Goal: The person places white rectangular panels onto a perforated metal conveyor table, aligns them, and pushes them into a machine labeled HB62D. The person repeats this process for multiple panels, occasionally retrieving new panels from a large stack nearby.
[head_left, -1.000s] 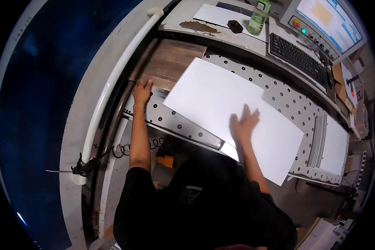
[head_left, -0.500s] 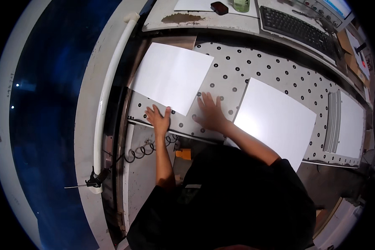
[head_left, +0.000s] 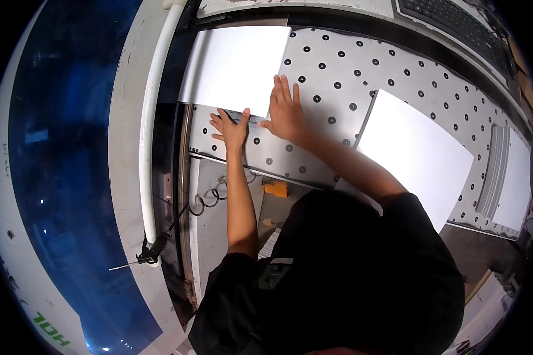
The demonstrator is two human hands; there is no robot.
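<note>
A white rectangular sheet (head_left: 237,68) lies at the far left of a grey bed dotted with black studs. My left hand (head_left: 232,131) is open, with its fingers spread at the sheet's near edge; its thumb tip touches that edge. My right hand (head_left: 287,115) is open too, its fingers stretched along the sheet's right edge near the corner. A dark strip shows under the near edge, between my hands. Another white sheet or stack (head_left: 417,148) rests to the right, partly under my right forearm.
Grey ridged strips (head_left: 494,171) lie beside a white panel at the far right. A white tube (head_left: 151,136) and a dark blue panel (head_left: 71,177) run along the left. Below the bed's front edge hang a coiled black hose (head_left: 204,200) and an orange part (head_left: 276,189). A keyboard (head_left: 456,26) sits beyond.
My hands and the left sheet have moved away from me, and the sheet now sits squarer to the bed's left side. My right hand has come against its right edge. The view has shifted.
</note>
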